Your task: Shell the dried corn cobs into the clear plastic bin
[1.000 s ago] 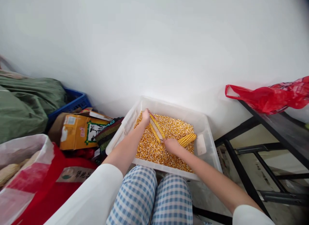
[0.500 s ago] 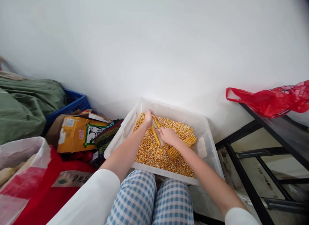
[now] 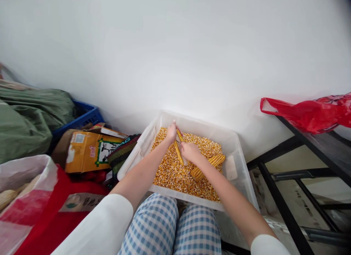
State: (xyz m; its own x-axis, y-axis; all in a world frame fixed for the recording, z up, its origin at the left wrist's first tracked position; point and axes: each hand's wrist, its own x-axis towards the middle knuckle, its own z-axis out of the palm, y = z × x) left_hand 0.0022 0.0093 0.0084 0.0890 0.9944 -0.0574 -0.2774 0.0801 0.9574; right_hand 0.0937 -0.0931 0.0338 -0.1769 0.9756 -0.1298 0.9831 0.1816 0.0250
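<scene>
Golden-yellow, slender ear of dried corn (image 3: 178, 153), partly bared, slants at the centre of the frame above loose yellow-and-white kernels (image 3: 175, 178) in a translucent white plastic bin (image 3: 203, 126). I have the left hand (image 3: 172, 132) wrapped round its upper end; the right hand (image 3: 190, 151) curls at its side, its hold too hidden to tell. I judge kernel-stripping is in hand; another stroke would call for a steady left grip

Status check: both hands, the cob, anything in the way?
Left hand grips upper end of partly stripped cob. Right hand at same cob, grip hidden. More cobs on loose kernels, partly behind right forearm.
</scene>
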